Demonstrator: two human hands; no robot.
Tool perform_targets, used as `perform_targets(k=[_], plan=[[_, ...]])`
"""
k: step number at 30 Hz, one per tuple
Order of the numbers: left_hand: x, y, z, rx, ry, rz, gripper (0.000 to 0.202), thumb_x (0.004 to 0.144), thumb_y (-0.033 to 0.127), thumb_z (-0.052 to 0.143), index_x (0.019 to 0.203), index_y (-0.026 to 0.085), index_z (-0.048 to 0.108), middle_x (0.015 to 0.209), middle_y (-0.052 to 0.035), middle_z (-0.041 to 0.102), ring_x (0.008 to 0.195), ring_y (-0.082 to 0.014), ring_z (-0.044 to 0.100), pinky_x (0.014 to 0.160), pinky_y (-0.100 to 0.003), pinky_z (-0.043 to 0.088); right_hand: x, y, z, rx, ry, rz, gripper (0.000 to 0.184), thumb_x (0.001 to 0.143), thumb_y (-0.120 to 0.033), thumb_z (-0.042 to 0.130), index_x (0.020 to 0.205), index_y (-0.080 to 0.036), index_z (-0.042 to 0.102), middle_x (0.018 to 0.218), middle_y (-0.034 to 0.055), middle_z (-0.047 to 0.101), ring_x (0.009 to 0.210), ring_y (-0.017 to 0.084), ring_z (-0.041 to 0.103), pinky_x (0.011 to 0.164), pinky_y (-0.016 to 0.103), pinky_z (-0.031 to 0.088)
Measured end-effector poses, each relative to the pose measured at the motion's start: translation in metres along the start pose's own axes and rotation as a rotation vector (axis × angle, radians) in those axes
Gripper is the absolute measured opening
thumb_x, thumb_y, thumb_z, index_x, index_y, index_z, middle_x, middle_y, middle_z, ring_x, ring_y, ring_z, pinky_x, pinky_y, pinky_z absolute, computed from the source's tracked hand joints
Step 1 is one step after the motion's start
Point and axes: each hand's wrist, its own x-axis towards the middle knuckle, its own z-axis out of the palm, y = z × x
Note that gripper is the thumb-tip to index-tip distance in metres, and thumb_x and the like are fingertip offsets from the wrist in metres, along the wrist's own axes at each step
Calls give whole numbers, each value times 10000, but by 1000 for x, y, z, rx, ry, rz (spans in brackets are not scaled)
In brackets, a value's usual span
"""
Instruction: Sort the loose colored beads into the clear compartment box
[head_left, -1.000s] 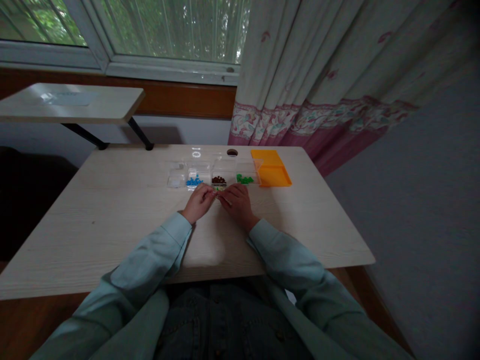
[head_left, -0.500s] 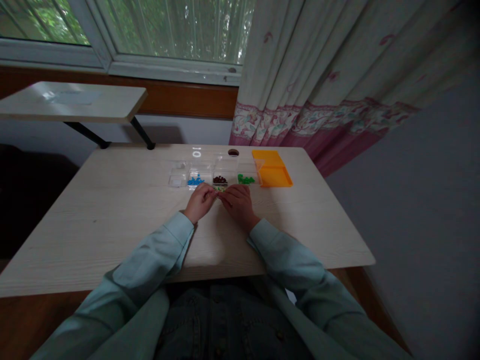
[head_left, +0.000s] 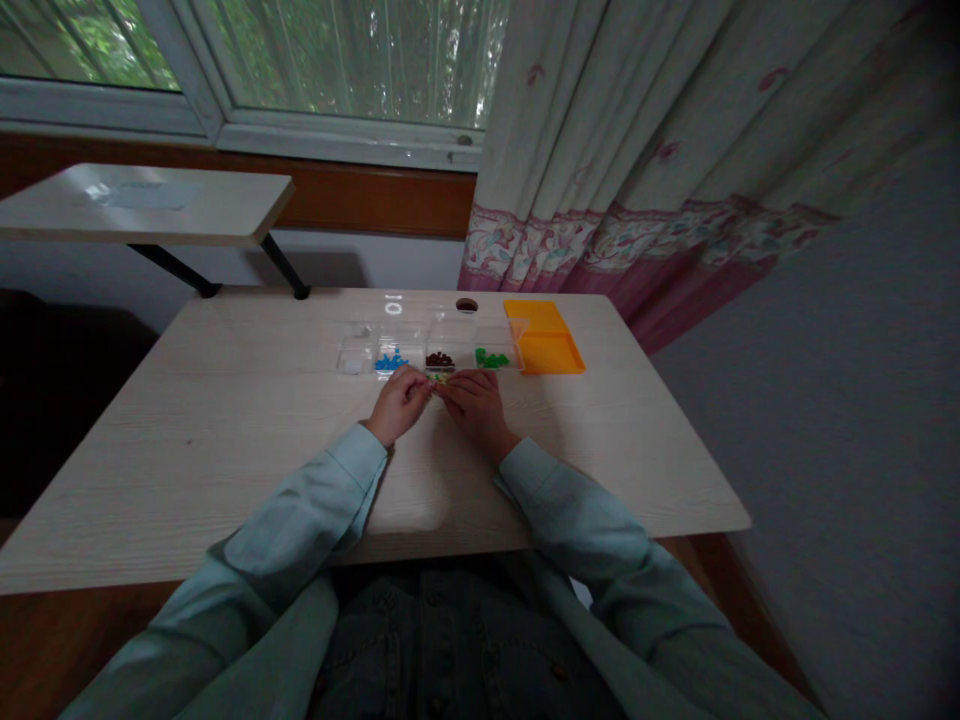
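My left hand (head_left: pixel 403 402) and my right hand (head_left: pixel 477 408) meet fingertip to fingertip over the middle of the table, both closed in a pinch. Small yellow-green pieces (head_left: pixel 438 378) show just beyond the fingertips, partly covered by them. What the fingers hold is too small to make out. Right behind the hands stand clear plastic boxes with small blue pieces (head_left: pixel 391 360), dark brown pieces (head_left: pixel 440 359) and green pieces (head_left: pixel 492 358) in separate compartments. At the left end, a clear compartment (head_left: pixel 355 362) holds something pale that I cannot identify.
An orange tray (head_left: pixel 551 350) lies right of the clear boxes. Behind them is a round dark hole (head_left: pixel 466 305) in the light wood table (head_left: pixel 262 450). A raised shelf (head_left: pixel 217 205) on black legs stands at the back left. A curtain (head_left: pixel 585 200) hangs behind the right side.
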Motion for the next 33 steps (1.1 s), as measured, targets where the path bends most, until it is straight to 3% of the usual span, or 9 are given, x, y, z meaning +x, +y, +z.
perform_targets(k=[11,18,22,33], plan=[[2,4,-2,-8,-5,-16,242,917,361,513,755,195,584,707,-15,494,709,-156,481,653,-293,408,3,1,2,18,30,33,189,934,-289,538,965,-248,721,910,21,724,972,179,572,913,343,370],[2,-5,-4,20,67,-39,234,935,360,482,816,197,601,766,-17,511,720,-150,492,672,-289,414,5,56,-19,-112,181,350,246,934,-360,516,909,-208,708,903,57,687,937,205,550,903,364,359],[3,-11,-4,49,76,-52,242,942,368,467,840,198,605,775,-16,516,723,-147,492,677,-281,418,1,84,-29,-214,195,490,302,916,-418,518,827,-194,700,882,70,668,912,225,528,838,371,355],[4,-7,-4,70,69,-64,241,934,371,471,854,193,611,803,-29,541,741,-152,508,700,-293,444,1,87,-27,-218,172,496,342,903,-446,531,741,-189,687,833,83,652,872,236,505,781,375,338]])
